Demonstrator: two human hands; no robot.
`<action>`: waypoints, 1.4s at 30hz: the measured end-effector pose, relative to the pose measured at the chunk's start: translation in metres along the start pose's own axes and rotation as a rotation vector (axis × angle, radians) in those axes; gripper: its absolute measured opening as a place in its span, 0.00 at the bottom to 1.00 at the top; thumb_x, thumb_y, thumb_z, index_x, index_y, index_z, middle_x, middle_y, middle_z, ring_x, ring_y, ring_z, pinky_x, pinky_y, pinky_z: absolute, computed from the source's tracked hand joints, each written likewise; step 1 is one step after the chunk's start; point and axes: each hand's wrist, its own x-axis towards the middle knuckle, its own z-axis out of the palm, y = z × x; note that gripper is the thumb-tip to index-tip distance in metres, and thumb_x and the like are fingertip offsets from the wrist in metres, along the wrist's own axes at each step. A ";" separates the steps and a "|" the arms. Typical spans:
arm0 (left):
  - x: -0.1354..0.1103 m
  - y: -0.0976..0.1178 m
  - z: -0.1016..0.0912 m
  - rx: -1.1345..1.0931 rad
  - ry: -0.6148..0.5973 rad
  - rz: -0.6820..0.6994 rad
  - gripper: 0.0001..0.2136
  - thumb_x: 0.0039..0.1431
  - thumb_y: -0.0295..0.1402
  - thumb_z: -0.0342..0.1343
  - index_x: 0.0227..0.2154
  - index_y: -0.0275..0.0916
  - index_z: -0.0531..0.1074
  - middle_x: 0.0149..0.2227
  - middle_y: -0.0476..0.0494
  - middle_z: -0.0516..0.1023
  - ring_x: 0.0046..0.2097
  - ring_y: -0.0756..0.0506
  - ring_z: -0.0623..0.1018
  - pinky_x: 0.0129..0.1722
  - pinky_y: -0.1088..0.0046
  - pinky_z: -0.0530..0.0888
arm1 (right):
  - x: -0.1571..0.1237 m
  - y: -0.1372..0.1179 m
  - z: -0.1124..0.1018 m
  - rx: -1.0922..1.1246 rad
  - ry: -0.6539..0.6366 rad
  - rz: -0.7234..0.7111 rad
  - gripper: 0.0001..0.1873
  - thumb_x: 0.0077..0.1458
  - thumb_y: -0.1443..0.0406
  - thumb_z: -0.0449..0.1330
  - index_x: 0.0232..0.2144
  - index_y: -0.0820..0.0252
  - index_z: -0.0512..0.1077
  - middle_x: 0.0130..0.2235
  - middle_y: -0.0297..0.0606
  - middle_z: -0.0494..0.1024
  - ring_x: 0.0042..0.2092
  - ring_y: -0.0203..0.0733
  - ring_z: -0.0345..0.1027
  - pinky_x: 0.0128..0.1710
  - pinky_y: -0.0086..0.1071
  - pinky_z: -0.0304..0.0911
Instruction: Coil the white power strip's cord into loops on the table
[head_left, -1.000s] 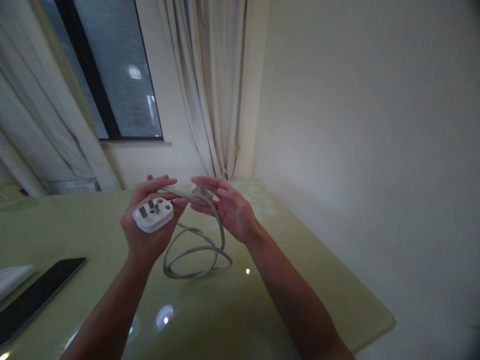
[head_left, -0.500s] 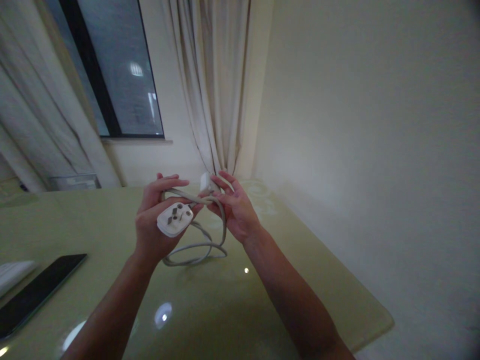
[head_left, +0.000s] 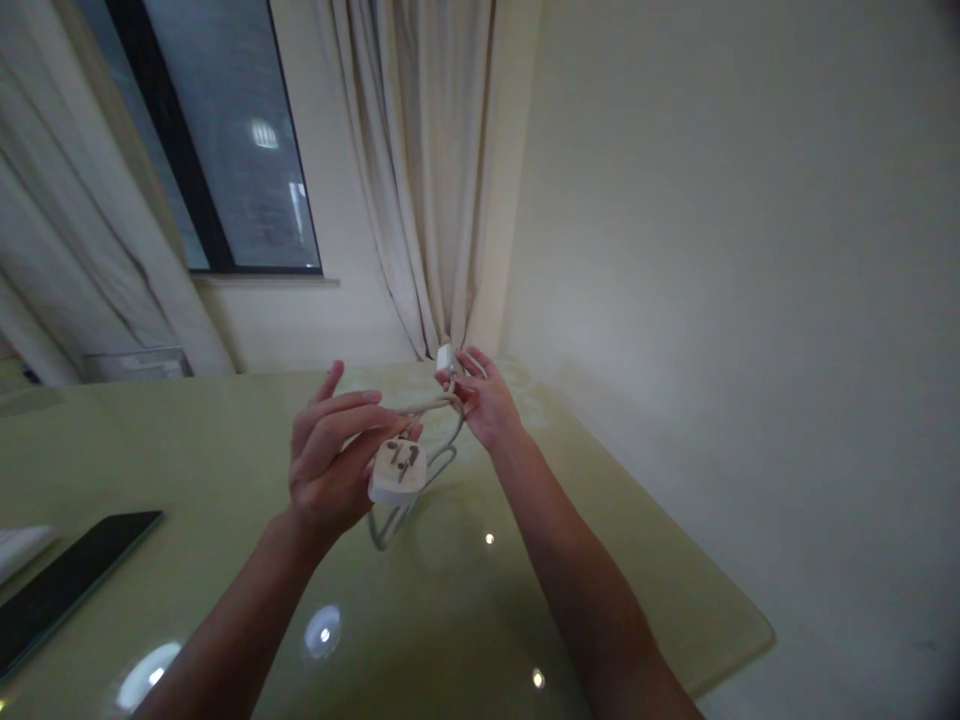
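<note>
A grey-white power cord (head_left: 460, 424) hangs in loose loops between my hands, above the table. My left hand (head_left: 337, 465) pinches the cord between thumb and fingertips, its little finger raised. Just below those fingertips is the cord's white plug head (head_left: 399, 472), its face with dark metal prongs or slots turned towards me. My right hand (head_left: 487, 400) holds the cord close to its other white end piece (head_left: 445, 360), which points up and away. The lower loops hang near the tabletop; whether they touch it I cannot tell.
The pale green glossy table (head_left: 420, 630) reflects lamp light. On its left lie a dark flat slab (head_left: 82, 575) and a white object (head_left: 22, 548). A plain wall (head_left: 712, 300) borders the right side; curtains (head_left: 420, 180) and a window (head_left: 232, 140) are behind.
My left hand has moved right and its hold has shifted, turning the plug head. The right hand has moved slightly right with the other end. The hanging loops have drawn narrower.
</note>
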 end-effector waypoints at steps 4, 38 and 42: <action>-0.001 0.002 0.000 -0.036 -0.035 -0.161 0.09 0.56 0.31 0.73 0.38 0.48 0.82 0.39 0.48 0.82 0.44 0.42 0.83 0.61 0.44 0.79 | 0.013 -0.009 -0.013 0.003 0.164 -0.093 0.29 0.43 0.79 0.66 0.46 0.53 0.69 0.59 0.36 0.75 0.38 0.39 0.84 0.33 0.28 0.77; 0.026 -0.023 -0.007 -0.870 0.444 -1.342 0.26 0.68 0.57 0.58 0.25 0.43 0.58 0.20 0.57 0.52 0.22 0.51 0.60 0.32 0.69 0.74 | 0.025 0.012 -0.011 -0.197 0.179 -0.247 0.20 0.43 0.74 0.63 0.41 0.57 0.77 0.38 0.32 0.79 0.33 0.31 0.72 0.28 0.22 0.64; 0.029 -0.017 -0.010 -0.905 0.325 -1.371 0.25 0.69 0.54 0.60 0.25 0.43 0.59 0.21 0.57 0.44 0.22 0.51 0.46 0.22 0.71 0.56 | 0.027 0.011 -0.012 -0.048 0.136 -0.025 0.17 0.40 0.74 0.62 0.36 0.58 0.76 0.29 0.29 0.75 0.26 0.31 0.62 0.20 0.22 0.54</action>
